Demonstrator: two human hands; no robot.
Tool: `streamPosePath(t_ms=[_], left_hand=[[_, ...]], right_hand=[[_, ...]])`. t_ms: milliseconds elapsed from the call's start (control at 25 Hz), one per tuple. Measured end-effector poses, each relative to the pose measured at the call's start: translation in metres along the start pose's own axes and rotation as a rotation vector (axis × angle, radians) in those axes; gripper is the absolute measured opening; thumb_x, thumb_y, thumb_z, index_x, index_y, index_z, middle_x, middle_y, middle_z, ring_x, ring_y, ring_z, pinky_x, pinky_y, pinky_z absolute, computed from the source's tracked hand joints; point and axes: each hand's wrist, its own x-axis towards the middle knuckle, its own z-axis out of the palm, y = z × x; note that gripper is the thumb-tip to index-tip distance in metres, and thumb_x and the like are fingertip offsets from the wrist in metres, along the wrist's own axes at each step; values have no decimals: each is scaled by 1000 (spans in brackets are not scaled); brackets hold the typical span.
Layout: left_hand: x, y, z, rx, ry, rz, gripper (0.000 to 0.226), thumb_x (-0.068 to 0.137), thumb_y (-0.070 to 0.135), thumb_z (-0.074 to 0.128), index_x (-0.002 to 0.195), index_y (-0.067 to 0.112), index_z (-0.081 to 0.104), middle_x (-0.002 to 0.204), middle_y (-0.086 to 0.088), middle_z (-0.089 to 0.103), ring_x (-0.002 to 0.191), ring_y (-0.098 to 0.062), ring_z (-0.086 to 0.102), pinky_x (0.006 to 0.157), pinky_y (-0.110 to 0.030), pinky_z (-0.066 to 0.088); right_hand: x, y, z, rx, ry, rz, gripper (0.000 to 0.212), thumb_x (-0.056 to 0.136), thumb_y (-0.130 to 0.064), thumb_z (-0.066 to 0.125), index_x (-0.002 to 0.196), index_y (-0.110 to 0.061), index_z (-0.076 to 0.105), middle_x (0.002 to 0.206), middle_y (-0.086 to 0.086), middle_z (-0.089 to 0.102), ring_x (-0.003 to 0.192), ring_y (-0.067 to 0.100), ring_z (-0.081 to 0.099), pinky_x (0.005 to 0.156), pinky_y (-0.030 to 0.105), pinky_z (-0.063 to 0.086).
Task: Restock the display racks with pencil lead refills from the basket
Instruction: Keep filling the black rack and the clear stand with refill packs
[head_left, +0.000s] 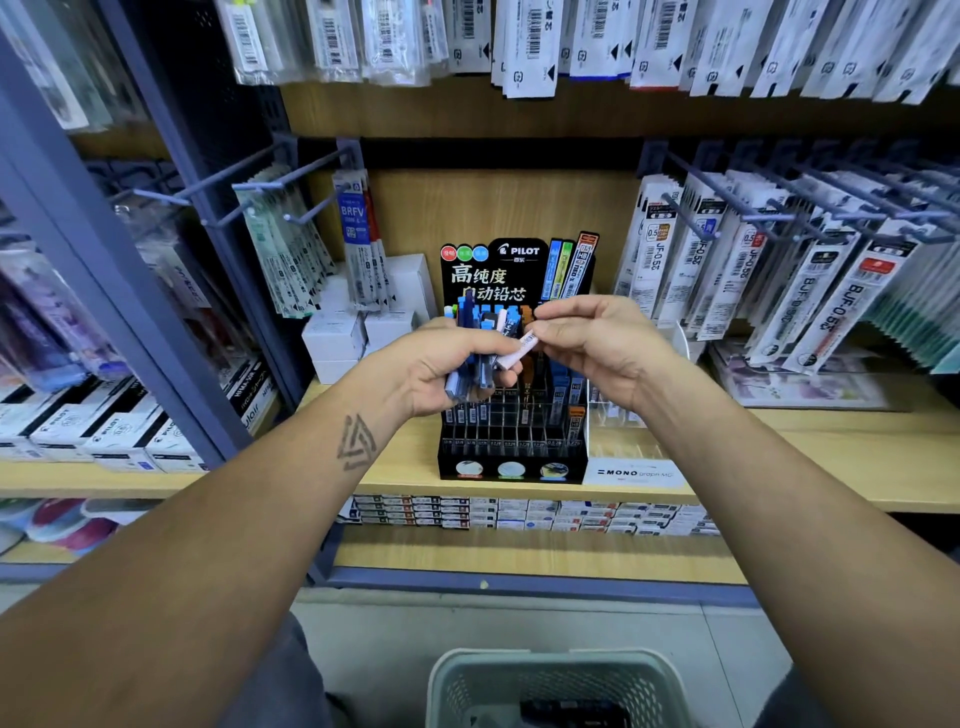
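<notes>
Black rack (511, 457) holds upright lead refills (574, 400) (basket (452, 691) contents unclear).

One display rack (511, 452), one basket (558, 675), two hands (447, 364).

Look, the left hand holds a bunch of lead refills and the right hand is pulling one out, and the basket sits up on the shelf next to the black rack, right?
Almost. The left hand does hold the bunch of lead refills, and the right hand pinches one white refill. But the basket is not on the shelf beside the black rack; the head view shows it low, below the shelves.
</notes>
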Motion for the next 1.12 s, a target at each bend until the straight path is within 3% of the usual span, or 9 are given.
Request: streamPosePath(t_ms=[160,280,440,560,680,800,880,960,1120], left_hand=[[2,-1,2,-6,31,24,17,87,0,69,104,-6,68,84,-21,72,58,-18,65,46,-21,49],[4,-2,8,-30,60,71,21,85,-4,69,106,-6,68,83,-23,72,54,-17,62,46,-21,50],[6,-1,21,-71,71,84,23,84,-5,70,106,-9,66,83,-25,72,50,-18,62,44,-22,50],[9,1,30,-123,74,95,37,84,-5,71,118,-14,58,90,-29,72,49,-18,61,44,-22,51],[12,3,39,-142,88,134,54,83,-5,72,130,-17,48,92,-30,72,50,-20,61,45,-23,51],[17,6,53,-146,71,155,55,84,-6,70,132,-18,45,84,-27,73,48,-19,61,44,-23,50],[20,7,63,-165,65,156,50,85,-7,69,128,-17,48,83,-27,72,48,-18,61,43,-23,50],[22,7,71,-179,64,158,39,85,-7,69,121,-14,54,83,-26,71,48,-18,60,44,-22,50],[28,5,82,-178,53,159,31,86,-6,69,114,-10,57,82,-25,72,49,-17,60,44,-24,50]], right_hand=[[0,-1,0,60,33,-38,24,80,14,71,102,5,70,88,16,75,84,21,74,77,26,59],[-3,3,3,175,0,64,20,80,13,71,98,7,69,88,17,75,83,22,74,74,26,60],[-6,2,0,108,-12,102,4,90,1,66,94,-1,67,86,15,73,84,26,70,86,39,60],[-5,-12,-23,60,81,11,10,98,-7,59,103,-4,67,84,10,65,72,21,66,67,31,60],[-3,-20,-54,-223,168,-169,8,90,-3,70,97,-1,71,73,12,66,57,15,60,52,21,51],[-4,-22,-77,-436,222,-222,3,89,3,69,89,0,70,84,19,69,60,15,68,62,21,58],[-3,-28,-88,-538,268,-218,15,96,6,58,95,-3,70,95,17,68,66,16,71,70,21,61],[0,-33,-97,-639,289,-254,18,96,9,54,100,-5,66,95,18,66,67,21,70,65,20,60],[9,-36,-108,-859,347,-325,14,87,-3,75,100,-7,74,86,11,74,77,19,74,83,30,61]])
